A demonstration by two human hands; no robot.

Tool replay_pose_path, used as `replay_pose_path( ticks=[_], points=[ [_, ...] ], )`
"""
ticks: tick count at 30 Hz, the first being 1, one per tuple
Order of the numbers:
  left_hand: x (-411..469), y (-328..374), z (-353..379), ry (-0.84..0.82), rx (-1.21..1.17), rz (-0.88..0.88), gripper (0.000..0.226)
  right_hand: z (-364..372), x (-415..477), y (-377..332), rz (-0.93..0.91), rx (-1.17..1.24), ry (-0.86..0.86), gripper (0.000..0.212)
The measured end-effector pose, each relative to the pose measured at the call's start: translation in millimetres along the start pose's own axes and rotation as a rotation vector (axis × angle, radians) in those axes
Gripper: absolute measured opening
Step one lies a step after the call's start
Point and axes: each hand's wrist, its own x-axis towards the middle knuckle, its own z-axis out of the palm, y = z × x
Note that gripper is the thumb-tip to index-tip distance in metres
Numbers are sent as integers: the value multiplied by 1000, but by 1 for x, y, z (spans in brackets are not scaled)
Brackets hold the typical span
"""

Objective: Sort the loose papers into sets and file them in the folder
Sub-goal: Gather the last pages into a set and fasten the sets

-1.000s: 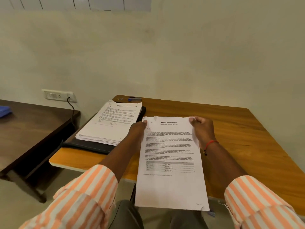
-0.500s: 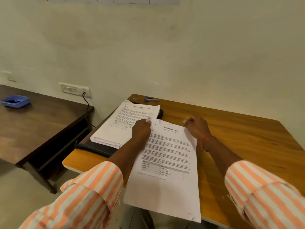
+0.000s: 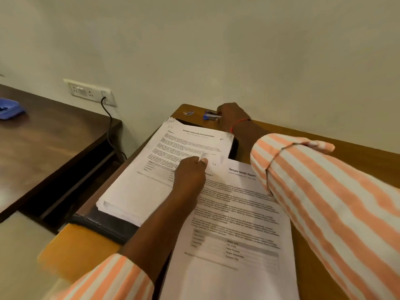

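While my left grip (image 3: 189, 176) pinches one set (image 3: 238, 213), my right grip (image 3: 230, 114) touches the stapler (image 3: 208, 116), hold unclear; the stack (image 3: 151, 191) on the folder (image 3: 108, 224) seems unsorted, nothing filed.

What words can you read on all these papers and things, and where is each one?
"Sample Internship Documentation": the heading on the top sheet of the paper stack.
"Sample Health Report": the heading on the paper set, whose top corner the left hand pinches.
Body text and tables on both sheets: too blurred to read.
The blue stapler, which the right hand grips: no label can be read.
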Motion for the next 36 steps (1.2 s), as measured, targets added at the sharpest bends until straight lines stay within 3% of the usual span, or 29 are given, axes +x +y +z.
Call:
replay_pose_path(
  ticks=[5, 10, 15, 20, 25, 36],
  points=[
    [5, -8, 4, 3, -14, -32, 22, 29, 45, 0, -6, -26, -116, 39],
    [4, -7, 2, -4, 8, -11, 24, 26, 50, 6, -23, -44, -140, 28],
    [-7, -6, 1, -1, 18, 76, 27, -32, -10, 10, -134, 222, -70, 32],
    [-23, 2, 4, 10, 39, 210, 30, -96, -102, 8, -225, 329, -278, 35],
    [-64, 22, 6, 109, 179, 455, 35, -126, -175, -12, -343, 137, -378, 44],
    [-128, 18, 4, 136, 207, 571, 28, -167, -259, -30, -436, -215, -344, 47]
  ],
)
